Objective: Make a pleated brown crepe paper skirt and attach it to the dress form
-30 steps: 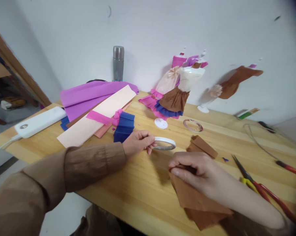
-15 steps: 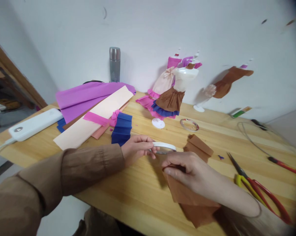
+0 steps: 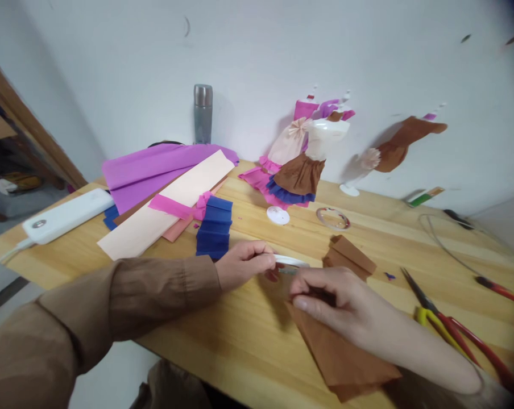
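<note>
My left hand (image 3: 245, 263) pinches a thin white tape ring (image 3: 291, 262) just above the wooden table (image 3: 223, 335). Right next to it, my right hand (image 3: 338, 301) is closed on the top edge of a folded brown crepe paper piece (image 3: 342, 358), which fans out toward me. The ring's near side is hidden behind my right hand's fingers. A smaller folded brown paper piece (image 3: 349, 255) lies just beyond my right hand.
Scissors with yellow and red handles (image 3: 448, 326) lie at the right. Purple, peach, pink and blue paper sheets (image 3: 171, 187) are stacked at the left, beside a white power bank (image 3: 67, 215). Small dress-form dolls (image 3: 308, 159), a steel flask (image 3: 202, 113), another tape ring (image 3: 334, 218) and a white disc (image 3: 278, 215) stand further back.
My left hand has brought the tape ring closer to my right hand, so the ring is now partly hidden behind the right fingers. The brown paper stays held.
</note>
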The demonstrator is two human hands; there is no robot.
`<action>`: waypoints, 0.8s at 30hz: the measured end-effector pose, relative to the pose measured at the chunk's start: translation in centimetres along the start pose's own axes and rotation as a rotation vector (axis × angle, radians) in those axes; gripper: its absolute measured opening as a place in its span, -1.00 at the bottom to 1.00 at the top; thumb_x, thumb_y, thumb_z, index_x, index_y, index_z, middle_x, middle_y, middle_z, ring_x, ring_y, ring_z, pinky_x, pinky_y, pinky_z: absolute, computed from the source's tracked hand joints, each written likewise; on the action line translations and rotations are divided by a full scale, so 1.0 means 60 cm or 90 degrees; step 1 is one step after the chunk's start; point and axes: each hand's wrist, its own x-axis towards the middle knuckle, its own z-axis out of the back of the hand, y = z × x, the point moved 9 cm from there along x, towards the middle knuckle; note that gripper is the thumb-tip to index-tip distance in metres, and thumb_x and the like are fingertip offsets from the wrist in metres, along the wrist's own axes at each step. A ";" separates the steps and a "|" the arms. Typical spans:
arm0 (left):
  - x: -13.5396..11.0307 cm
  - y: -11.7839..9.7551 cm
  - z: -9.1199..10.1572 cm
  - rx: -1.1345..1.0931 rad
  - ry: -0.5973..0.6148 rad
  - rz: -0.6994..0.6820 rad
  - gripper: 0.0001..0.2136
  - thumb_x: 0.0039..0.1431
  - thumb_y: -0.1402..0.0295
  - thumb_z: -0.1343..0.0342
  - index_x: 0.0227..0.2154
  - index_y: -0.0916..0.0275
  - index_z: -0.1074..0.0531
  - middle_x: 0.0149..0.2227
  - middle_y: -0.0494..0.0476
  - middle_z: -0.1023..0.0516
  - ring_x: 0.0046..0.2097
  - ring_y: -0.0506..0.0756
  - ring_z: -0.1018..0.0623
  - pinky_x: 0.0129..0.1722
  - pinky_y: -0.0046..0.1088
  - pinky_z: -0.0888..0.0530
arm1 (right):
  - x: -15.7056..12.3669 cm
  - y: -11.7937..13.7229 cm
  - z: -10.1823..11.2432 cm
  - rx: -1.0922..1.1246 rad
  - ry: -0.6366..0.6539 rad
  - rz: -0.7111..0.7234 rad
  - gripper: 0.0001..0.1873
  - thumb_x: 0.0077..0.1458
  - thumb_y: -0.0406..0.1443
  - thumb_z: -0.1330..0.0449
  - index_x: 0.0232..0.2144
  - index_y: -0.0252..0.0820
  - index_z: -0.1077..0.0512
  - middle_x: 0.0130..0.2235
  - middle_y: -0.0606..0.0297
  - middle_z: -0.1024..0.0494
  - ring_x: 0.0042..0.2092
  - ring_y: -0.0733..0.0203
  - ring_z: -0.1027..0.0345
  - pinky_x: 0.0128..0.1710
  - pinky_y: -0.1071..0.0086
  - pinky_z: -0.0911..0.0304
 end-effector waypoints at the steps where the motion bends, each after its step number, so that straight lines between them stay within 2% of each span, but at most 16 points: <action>1: -0.001 -0.003 -0.001 0.009 0.003 -0.002 -0.80 0.05 0.27 -0.08 -0.55 0.31 -0.34 -0.48 0.05 -0.45 -0.38 0.00 -0.46 -0.29 -0.47 -0.39 | 0.000 0.003 0.000 -0.006 0.001 0.004 -0.78 0.16 -0.31 -0.07 -0.53 -0.20 -0.32 -0.54 0.38 -0.38 -0.49 0.35 -0.19 -0.48 0.49 -0.10; 5: -0.001 -0.005 0.001 0.022 0.015 -0.011 -0.83 0.02 0.33 -0.05 -0.59 0.30 -0.33 -0.47 0.04 -0.42 -0.35 0.02 -0.44 -0.26 -0.46 -0.37 | 0.003 0.008 0.000 -0.011 -0.002 0.020 -0.77 0.15 -0.31 -0.08 -0.54 -0.19 -0.31 -0.55 0.38 -0.38 -0.50 0.35 -0.19 -0.49 0.49 -0.10; 12: -0.003 -0.006 -0.003 0.051 0.058 -0.024 -0.73 -0.01 0.17 -0.19 -0.52 0.30 -0.35 -0.52 -0.02 -0.35 -0.42 -0.04 -0.31 -0.36 -0.50 -0.26 | 0.008 -0.006 0.005 -0.023 -0.027 0.025 -0.78 0.13 -0.31 -0.06 -0.55 -0.19 -0.34 -0.57 0.34 -0.40 -0.52 0.31 -0.22 -0.52 0.47 -0.13; 17: 0.000 0.006 -0.004 -0.025 0.068 -0.005 -0.64 0.02 0.05 -0.14 -0.48 0.32 -0.41 -0.46 0.08 -0.44 -0.38 0.02 -0.43 -0.32 -0.46 -0.34 | 0.010 -0.010 0.004 -0.013 -0.024 0.028 -0.75 0.15 -0.27 -0.07 -0.55 -0.19 -0.34 -0.56 0.33 -0.40 -0.52 0.30 -0.23 -0.51 0.45 -0.14; 21: 0.003 0.018 -0.006 -0.085 0.079 0.016 -0.56 -0.02 -0.05 -0.12 -0.45 0.32 -0.43 -0.44 0.09 -0.44 -0.40 0.03 -0.45 -0.33 -0.43 -0.39 | 0.011 -0.011 0.005 0.006 -0.031 0.028 -0.72 0.16 -0.26 -0.09 -0.58 -0.19 -0.31 -0.57 0.34 -0.39 -0.51 0.31 -0.22 -0.50 0.45 -0.14; 24: 0.000 0.013 -0.007 -0.041 0.076 0.005 -0.57 -0.02 -0.04 -0.15 -0.46 0.33 -0.41 -0.47 0.07 -0.42 -0.42 0.00 -0.43 -0.35 -0.44 -0.39 | 0.013 -0.015 -0.001 0.015 -0.014 0.025 -0.74 0.16 -0.28 -0.08 -0.56 -0.20 -0.32 -0.55 0.33 -0.39 -0.50 0.31 -0.22 -0.48 0.45 -0.15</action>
